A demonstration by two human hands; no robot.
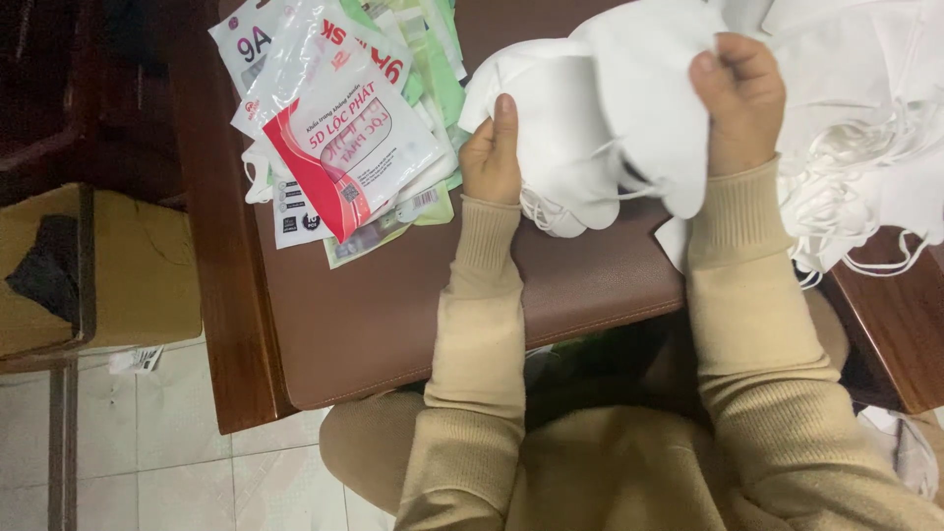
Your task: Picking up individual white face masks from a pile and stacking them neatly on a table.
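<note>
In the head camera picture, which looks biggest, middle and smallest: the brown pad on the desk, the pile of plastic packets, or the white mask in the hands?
1. Brown pad, biggest.
2. Pile of plastic packets.
3. White mask, held by the left hand and right hand. It looks near the packets' size and is closer to the camera, so ranks two and three are unsure.

Left hand (492, 152): fingers hidden behind the white masks (600, 118), only thumb and heel showing; right hand (739, 98): fingertips buried in the same masks; mask pile (865, 128): cut off by the top and right edges, ear loops tangled, count not tellable; packets (344, 128): stack cut by the top edge, lower ones mostly covered; box (108, 265): cut by the left edge.
</note>
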